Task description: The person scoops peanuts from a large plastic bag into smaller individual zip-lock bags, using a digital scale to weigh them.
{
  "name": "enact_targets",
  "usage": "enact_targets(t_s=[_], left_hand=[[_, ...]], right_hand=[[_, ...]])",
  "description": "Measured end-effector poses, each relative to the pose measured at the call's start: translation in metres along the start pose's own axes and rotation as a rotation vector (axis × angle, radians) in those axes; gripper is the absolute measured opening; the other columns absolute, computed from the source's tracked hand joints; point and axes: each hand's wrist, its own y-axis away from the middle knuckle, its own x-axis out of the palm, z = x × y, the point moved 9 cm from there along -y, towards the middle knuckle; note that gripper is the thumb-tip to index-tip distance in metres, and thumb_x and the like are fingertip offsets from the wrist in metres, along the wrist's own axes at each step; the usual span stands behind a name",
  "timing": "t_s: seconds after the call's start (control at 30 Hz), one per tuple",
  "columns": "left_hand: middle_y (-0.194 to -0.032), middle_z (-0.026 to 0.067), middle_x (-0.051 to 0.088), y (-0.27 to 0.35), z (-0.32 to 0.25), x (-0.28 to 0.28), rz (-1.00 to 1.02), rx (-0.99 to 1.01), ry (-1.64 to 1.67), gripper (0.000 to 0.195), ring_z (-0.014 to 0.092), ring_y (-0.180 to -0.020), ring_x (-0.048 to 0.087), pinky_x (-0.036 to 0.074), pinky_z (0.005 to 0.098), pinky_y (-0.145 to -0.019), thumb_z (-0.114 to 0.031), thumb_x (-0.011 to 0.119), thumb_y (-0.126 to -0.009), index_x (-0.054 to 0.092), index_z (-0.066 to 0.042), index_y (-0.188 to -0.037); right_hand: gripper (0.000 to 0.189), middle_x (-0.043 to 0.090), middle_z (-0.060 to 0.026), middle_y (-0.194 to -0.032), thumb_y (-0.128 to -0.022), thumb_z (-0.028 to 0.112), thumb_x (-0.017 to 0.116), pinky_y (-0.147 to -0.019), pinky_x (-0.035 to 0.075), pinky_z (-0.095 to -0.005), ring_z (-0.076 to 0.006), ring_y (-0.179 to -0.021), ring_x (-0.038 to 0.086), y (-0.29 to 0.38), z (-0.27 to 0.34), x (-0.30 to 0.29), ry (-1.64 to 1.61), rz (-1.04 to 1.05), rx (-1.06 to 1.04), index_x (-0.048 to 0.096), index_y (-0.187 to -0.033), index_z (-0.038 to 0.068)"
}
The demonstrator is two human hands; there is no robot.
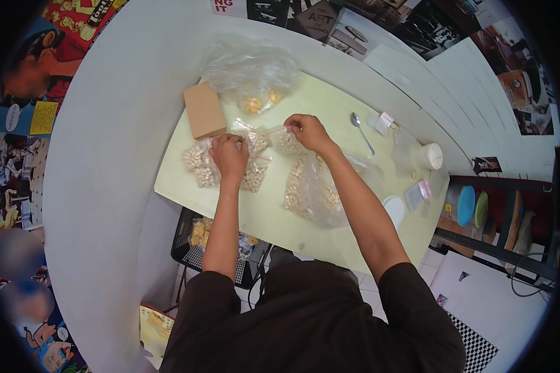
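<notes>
Small clear zip bags filled with pale, nut-like pieces lie on the left part of the pale yellow table (270, 219). My left hand (230, 151) rests over this group, its fingers bent at the bags; whether they grip one is hidden. One filled bag (258, 140) lies just right of those fingers, and another (255, 176) is below it. My right hand (308, 133) pinches the top edge of a further filled zip bag (290, 143). Below that hand, a large clear plastic bag (315, 191) of the same pieces lies partly under my right forearm.
A brown cardboard box (205, 111) and a large clear bag with yellowish pieces (254, 103) stand at the back. To the right are a spoon (363, 134), stacked cups (432, 156), a white round lid (394, 211) and empty zip bags (417, 195). A black basket (183, 240) sits below the table's front edge.
</notes>
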Motion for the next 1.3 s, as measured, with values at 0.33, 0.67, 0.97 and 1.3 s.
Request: enact_targets(t_s=[0.33, 0.67, 0.97, 1.3], left_hand=[[-0.102, 0.0122, 0.075, 0.005, -0.041, -0.05, 0.038, 0.281, 0.524, 0.017, 0.032, -0.093, 0.07, 0.054, 0.0366, -0.084, 0.0, 0.07, -0.089, 0.076, -0.001, -0.105], [-0.096, 0.0073, 0.073, 0.041, -0.155, -0.08, 0.288, 0.201, 1.274, 0.015, 0.011, -0.086, 0.066, 0.052, 0.0254, -0.075, 0.002, 0.077, -0.09, 0.073, 0.003, -0.105], [-0.099, 0.0111, 0.07, 0.089, -0.238, -0.092, 0.272, 0.409, 1.448, 0.011, 0.017, -0.093, 0.066, 0.052, 0.0285, -0.08, 0.008, 0.074, -0.088, 0.072, 0.002, -0.098], [-0.1, 0.0125, 0.068, 0.125, -0.275, -0.109, 0.245, 0.582, 1.572, 0.015, 0.021, -0.096, 0.066, 0.053, 0.0315, -0.084, 0.01, 0.073, -0.087, 0.07, 0.003, -0.1]], right_hand=[[0.05, 0.064, -0.0177, -0.136, -0.085, 0.013, 0.075, -0.11, 0.045, -0.0438, -0.0341, -0.13, 0.058, 0.006, 0.07, -0.008, 0.025, -0.187, -0.433, 0.064, -0.134, 0.008], [0.007, 0.074, -0.0061, -0.093, -0.091, 0.002, 0.076, -0.082, 0.053, -0.0275, -0.0127, -0.088, 0.067, 0.163, 0.072, -0.112, -0.68, -0.391, -0.158, 0.074, -0.097, -0.002], [0.017, 0.072, -0.0085, -0.099, -0.08, -0.003, 0.082, -0.084, 0.052, -0.0322, -0.0173, -0.094, 0.067, 0.249, 0.088, -0.167, -0.58, -0.539, -0.356, 0.075, -0.095, 0.001], [0.013, 0.073, -0.0073, -0.091, -0.078, 0.0, 0.083, -0.078, 0.053, -0.0302, -0.0191, -0.088, 0.069, 0.294, 0.116, -0.185, -0.277, -0.634, -0.4, 0.077, -0.089, 0.003]])
